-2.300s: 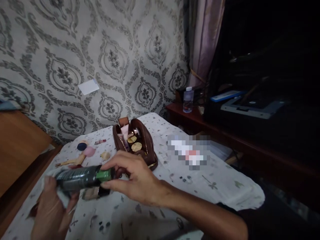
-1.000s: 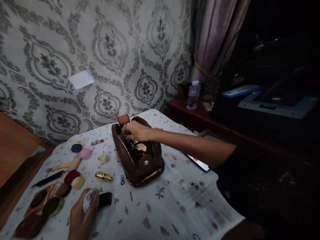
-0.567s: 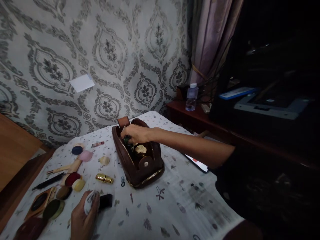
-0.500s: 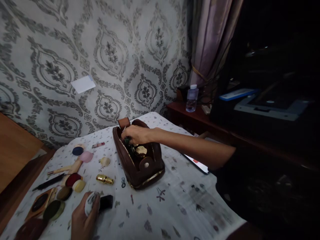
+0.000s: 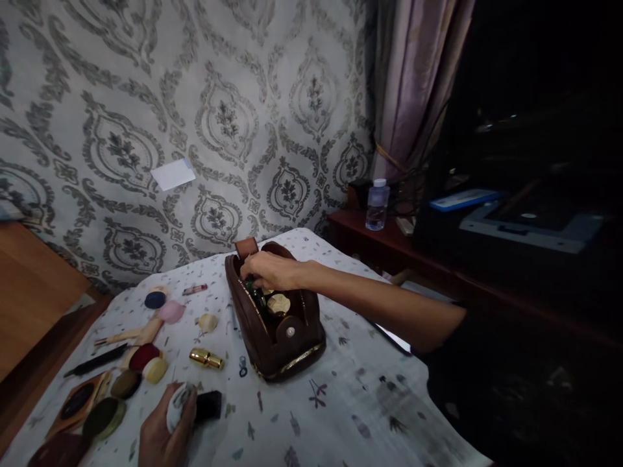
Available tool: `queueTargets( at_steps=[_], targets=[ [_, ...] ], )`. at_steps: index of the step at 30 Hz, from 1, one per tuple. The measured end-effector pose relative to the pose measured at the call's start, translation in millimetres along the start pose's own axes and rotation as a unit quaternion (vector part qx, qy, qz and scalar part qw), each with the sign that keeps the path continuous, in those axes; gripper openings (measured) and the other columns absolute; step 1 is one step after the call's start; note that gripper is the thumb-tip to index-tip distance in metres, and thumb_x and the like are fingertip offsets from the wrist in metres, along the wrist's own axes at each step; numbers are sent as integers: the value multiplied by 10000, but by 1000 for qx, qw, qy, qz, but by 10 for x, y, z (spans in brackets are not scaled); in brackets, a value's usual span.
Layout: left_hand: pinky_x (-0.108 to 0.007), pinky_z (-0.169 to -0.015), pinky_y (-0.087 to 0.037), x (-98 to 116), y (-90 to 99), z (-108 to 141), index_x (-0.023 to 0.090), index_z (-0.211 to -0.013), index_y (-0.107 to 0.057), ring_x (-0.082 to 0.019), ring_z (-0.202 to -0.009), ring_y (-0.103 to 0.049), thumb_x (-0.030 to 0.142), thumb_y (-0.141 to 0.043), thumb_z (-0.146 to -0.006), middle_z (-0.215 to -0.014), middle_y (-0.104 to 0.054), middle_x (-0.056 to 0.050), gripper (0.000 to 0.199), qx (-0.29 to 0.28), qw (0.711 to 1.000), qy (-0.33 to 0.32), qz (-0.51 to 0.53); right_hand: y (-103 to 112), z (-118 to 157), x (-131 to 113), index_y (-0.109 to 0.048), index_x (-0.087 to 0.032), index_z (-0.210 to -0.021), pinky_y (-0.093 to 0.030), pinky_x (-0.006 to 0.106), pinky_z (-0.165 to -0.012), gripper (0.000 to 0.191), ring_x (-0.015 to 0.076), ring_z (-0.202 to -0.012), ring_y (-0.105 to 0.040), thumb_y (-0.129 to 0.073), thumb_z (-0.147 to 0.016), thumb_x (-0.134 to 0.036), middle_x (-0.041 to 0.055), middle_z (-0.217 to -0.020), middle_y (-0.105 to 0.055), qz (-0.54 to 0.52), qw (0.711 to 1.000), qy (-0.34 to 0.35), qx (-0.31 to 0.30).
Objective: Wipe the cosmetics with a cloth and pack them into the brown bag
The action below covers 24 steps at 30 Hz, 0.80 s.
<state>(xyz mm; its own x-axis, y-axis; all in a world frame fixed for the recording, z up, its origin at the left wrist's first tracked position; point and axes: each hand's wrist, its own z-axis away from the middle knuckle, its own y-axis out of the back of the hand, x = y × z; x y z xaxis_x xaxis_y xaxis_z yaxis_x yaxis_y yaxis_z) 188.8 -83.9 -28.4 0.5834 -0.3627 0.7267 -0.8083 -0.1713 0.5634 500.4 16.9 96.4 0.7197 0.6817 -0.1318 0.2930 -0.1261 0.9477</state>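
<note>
At the near left, my left hand (image 5: pixel 163 428) is wrapped round a crumpled white wipe or tissue (image 5: pixel 178 405). A black block-shaped thing (image 5: pixel 209 405) lies against its fingertips; I cannot tell whether it is held too. My right hand (image 5: pixel 270 269) reaches into the far end of an unzipped brown leather bag (image 5: pixel 250 337), its fingers curled down and their tips hidden. Below it in the bag are a dark green shiny thing (image 5: pixel 257 295) and a round gold-topped item (image 5: pixel 279 305). Left of the bag lies a gold lipstick-like tube (image 5: pixel 206 358).
Cosmetics lie along the left: a pink sponge (image 5: pixel 171 312), a black pen-like stick (image 5: pixel 96 360), a compact (image 5: pixel 75 402), and several round pots (image 5: pixel 104 417). A phone-like slab (image 5: pixel 394 338) is under my right arm. A water bottle (image 5: pixel 377 205) stands on the dark red ledge.
The view has tilted slightly, so everything sits a little lower and to the right. My right hand stays in the bag; my left hand keeps its hold on the white wipe or tissue.
</note>
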Motion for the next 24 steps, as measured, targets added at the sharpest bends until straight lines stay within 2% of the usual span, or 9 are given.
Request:
queueTargets(
  at_steps=[5,9,13,16,18,20,22,24],
  targets=[
    [-229,-565,-432,-67,36,-45,214,-698,-545,-139,-539,-485,527,-544,-863,-603,-555,29,354,-12,999,-30,-25,7,20,37,-690,-116,-1024,-421,249,-784,270,173,-903,-616,-700,-759,-64,71,-989,-701,-25,1000,-5,4],
    [-224,-540,-419,-68,89,-90,203,-719,-562,-136,-535,-494,489,-528,-865,-589,-545,31,323,-44,997,-39,-44,39,22,-34,-694,-112,-1041,-414,235,-719,293,151,-788,-610,-678,-755,-53,59,-933,-699,-28,998,-45,-16],
    [-218,-523,-391,-41,112,-96,202,-680,-519,-123,-523,-472,476,-538,-865,-554,-496,46,331,-67,998,2,1,105,29,-142,-677,-144,-1097,-405,229,-667,335,142,-717,-601,-661,-768,-83,29,-876,-701,-31,997,-71,-26],
    [-216,-502,-375,-57,122,-102,200,-693,-500,-114,-499,-456,495,-541,-873,-543,-485,54,348,-69,993,60,70,166,64,-170,-658,-145,-1158,-427,238,-706,361,161,-768,-628,-659,-797,-134,45,-890,-711,-24,995,-93,-16],
    [-221,-486,-372,-94,149,-126,198,-712,-495,-111,-491,-445,526,-538,-873,-556,-471,58,368,-42,988,96,113,210,112,-199,-681,-148,-1113,-441,252,-736,300,179,-819,-645,-644,-814,-145,64,-912,-719,-6,994,-111,15],
    [-230,-492,-384,-142,208,-160,190,-735,-512,-118,-514,-458,545,-547,-863,-589,-479,51,379,-8,987,106,121,252,186,-294,-696,-164,-1061,-452,261,-706,223,186,-810,-650,-604,-859,-177,69,-919,-721,-4,989,-126,75],
    [-252,-562,-433,-195,290,-180,181,-763,-545,-145,-599,-520,529,-544,-875,-656,-537,23,366,2,993,81,82,274,289,-497,-705,-182,-973,-460,272,-679,169,183,-769,-646,-553,-904,-210,61,-897,-713,-13,978,-124,169],
    [-298,-702,-480,-251,366,-168,175,-828,-592,-189,-754,-585,483,-519,-913,-785,-620,-23,328,-17,1000,25,8,246,402,-802,-687,-176,-892,-468,264,-642,167,168,-707,-631,-527,-926,-210,49,-800,-686,-55,966,-82,239]
  ],
)
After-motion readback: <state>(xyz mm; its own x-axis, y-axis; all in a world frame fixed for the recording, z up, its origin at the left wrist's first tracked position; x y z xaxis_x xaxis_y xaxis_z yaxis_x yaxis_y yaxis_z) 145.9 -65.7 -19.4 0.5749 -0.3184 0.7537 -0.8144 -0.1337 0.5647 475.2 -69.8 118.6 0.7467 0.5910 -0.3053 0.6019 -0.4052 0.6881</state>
